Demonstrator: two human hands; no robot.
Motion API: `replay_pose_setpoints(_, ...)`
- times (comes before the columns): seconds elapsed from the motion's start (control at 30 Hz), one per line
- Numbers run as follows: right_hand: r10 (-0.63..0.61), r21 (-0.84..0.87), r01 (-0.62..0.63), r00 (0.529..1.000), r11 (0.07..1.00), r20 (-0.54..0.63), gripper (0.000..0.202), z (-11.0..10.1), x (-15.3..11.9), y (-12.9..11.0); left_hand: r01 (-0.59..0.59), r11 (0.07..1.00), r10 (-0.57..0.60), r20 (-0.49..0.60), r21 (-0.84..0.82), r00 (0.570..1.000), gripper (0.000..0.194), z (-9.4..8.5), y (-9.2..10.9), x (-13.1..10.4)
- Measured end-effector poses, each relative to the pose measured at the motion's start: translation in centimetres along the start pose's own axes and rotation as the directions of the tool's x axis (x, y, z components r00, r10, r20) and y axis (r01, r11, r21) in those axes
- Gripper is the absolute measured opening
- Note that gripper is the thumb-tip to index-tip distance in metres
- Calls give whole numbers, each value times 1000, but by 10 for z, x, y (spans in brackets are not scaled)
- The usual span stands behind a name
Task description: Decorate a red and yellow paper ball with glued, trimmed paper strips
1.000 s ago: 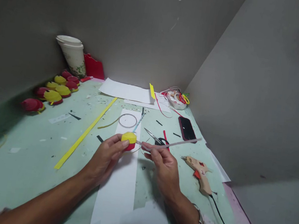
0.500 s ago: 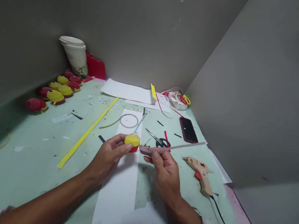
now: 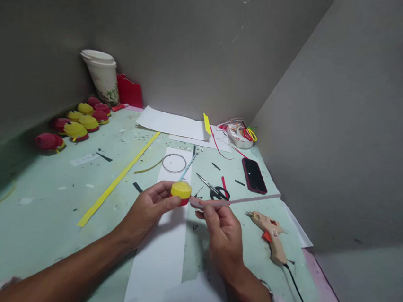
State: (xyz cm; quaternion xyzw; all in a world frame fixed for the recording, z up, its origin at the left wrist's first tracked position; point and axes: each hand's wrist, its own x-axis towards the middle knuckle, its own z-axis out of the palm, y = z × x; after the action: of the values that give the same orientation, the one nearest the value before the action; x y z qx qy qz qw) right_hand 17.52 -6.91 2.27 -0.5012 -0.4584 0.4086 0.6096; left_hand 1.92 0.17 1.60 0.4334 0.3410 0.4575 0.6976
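Note:
Between the thumb and fingers of my left hand (image 3: 156, 208) is a small round piece (image 3: 181, 191), ribbed yellow above and red below. My right hand (image 3: 223, 229) pinches a long thin greyish-pink strip (image 3: 254, 198) whose edge looks finely notched. The strip's near end lies right beside the round piece's red side; whether they touch I cannot tell. Both hands are above a white paper sheet (image 3: 157, 260). Just beyond them lie black-handled scissors (image 3: 215, 189), a thin light-blue patterned stick (image 3: 187, 167) and a ring (image 3: 174, 163).
A glue gun (image 3: 268, 233) with a cord lies at right, near a phone (image 3: 254, 175). Several red and yellow rounded pieces (image 3: 75, 132) and a lidded cup (image 3: 101, 77) stand at left. A yellow strip (image 3: 120, 176) crosses the table. Walls border the back and right.
Both hands have shifted slightly to the right, carrying the round piece and the strip along. The strip's near end stays beside the round piece. Other things stay in place.

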Motion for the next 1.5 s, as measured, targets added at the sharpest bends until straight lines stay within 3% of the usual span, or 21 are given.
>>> replay_pose_setpoints(0.23, -40, -105, 38, 999, 994, -17, 26, 0, -1, 1, 4, 1000, -4, -5, 8, 1000, 31, 0, -1, 1)
replay_pose_setpoints(0.53, -67, -103, 62, 997, 993, -46, 23, 2, -4, 5, -23, 999, 23, 12, 30, 1000, 33, 0, -6, 2)
replay_pose_setpoints(1.03, -244, -245, 220, 967, 944, -70, 22, 7, -9, 4, -81, 991, 85, -41, 105, 996, 28, 4, -9, 0)
replay_pose_setpoints(1.2, -195, -199, 178, 978, 964, -72, 21, 7, -10, 7, -87, 990, 90, -27, 112, 996, 27, 4, -9, -1)
replay_pose_setpoints(1.5, 27, 49, -20, 991, 999, -134, 24, 10, -7, 2, -83, 991, 84, 2, 102, 996, 23, 2, -11, -2)
